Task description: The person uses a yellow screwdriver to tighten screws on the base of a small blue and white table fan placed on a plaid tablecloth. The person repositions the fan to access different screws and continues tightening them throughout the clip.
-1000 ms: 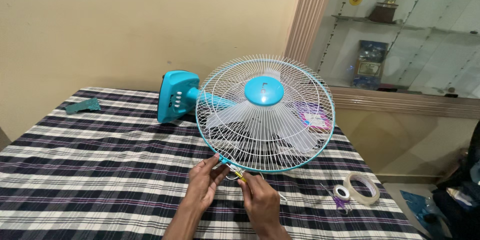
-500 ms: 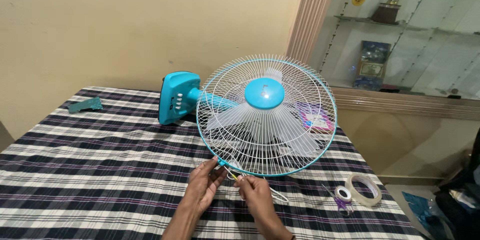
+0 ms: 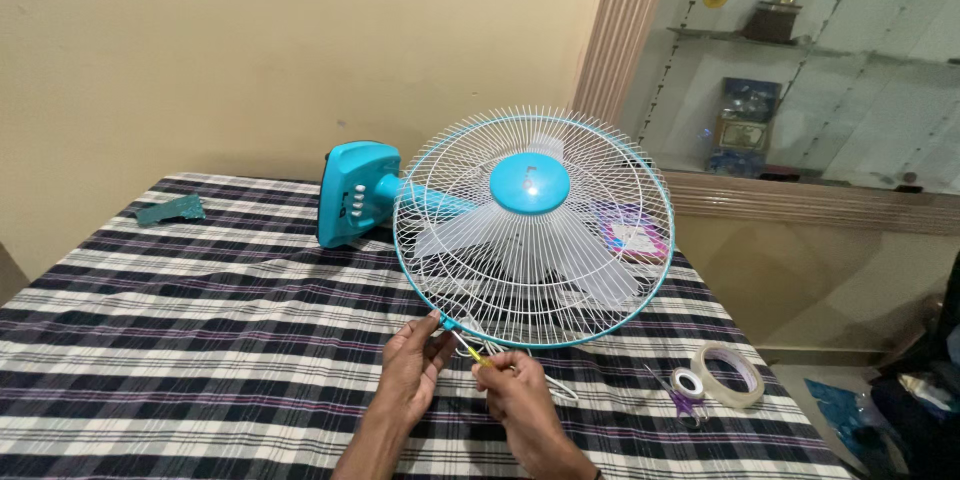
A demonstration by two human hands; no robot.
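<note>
Hands: left point(image 3: 412, 368) pinches fan guard rim point(image 3: 420, 285) | right point(image 3: 512, 392) grips screwdriver point(image 3: 470, 351)

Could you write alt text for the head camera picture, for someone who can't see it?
Two hands work at the lower rim of a turquoise and white table fan lying on a checked tablecloth: the left hand pinches the rim, and the right hand holds a small yellow-handled tool to it. Tape rolls lie to the right.

One head-worn view looks forward and down across the table point(image 3: 180, 340) from near its front edge, wall filling the upper left.
</note>
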